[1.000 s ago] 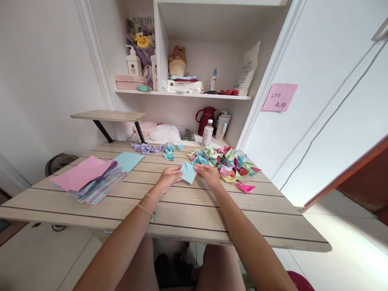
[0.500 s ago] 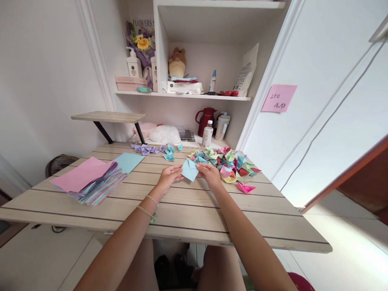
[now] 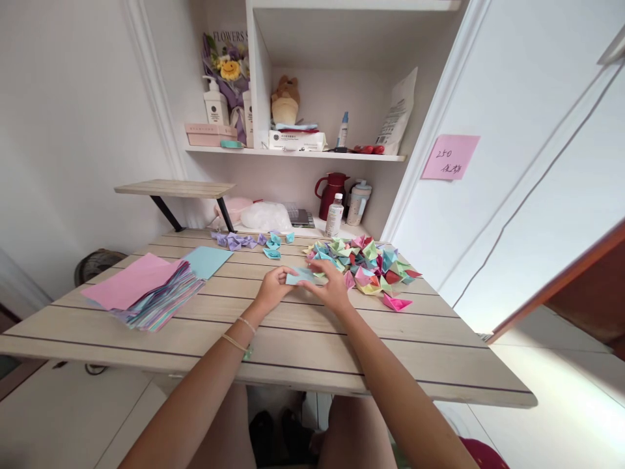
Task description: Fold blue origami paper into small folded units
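A light blue folded paper (image 3: 299, 277) is held just above the table between my two hands. My left hand (image 3: 273, 286) pinches its left end, the fingers closed. Around the right part curves my right hand (image 3: 332, 285), thumb at the near edge and fingers at the far edge; they cover some of the paper. Just beyond and to the right of my right hand lies a heap of folded paper boats (image 3: 364, 264) in many colours. A bright pink boat (image 3: 396, 303) sits at its near right side.
A stack of coloured paper sheets (image 3: 151, 293) lies on the left, with a light blue sheet (image 3: 209, 262) beside it. Small purple folded pieces (image 3: 234, 241) and teal ones (image 3: 272, 244) are at the back. A bottle (image 3: 334, 216) stands behind the heap, near a small raised shelf (image 3: 176, 188).
The blue paper went from a diamond facing me to a flatter, narrower shape. My right hand shifted left, its fingers moving to the far edge and its thumb to the near edge.
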Action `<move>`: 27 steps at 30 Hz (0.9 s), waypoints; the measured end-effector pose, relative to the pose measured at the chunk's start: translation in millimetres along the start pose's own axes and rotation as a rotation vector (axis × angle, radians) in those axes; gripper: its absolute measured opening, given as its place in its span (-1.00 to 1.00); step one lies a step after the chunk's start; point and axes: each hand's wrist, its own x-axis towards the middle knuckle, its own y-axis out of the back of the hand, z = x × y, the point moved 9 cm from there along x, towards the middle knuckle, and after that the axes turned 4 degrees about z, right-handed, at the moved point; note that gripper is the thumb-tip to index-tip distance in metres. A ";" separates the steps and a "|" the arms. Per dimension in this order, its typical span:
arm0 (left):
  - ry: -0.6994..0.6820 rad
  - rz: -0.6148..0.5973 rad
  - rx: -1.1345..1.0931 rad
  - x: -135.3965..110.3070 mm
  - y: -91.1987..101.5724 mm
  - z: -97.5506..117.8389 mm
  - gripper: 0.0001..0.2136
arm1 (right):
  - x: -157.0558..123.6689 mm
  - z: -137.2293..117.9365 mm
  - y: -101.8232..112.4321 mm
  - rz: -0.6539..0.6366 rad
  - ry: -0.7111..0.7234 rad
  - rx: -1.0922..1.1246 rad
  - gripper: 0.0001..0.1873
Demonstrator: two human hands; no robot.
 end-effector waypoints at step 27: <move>0.112 0.223 -0.215 3.8 22.6 -8.1 -0.74 | -3.7 62.1 1.4 0.117 -0.512 0.534 -0.66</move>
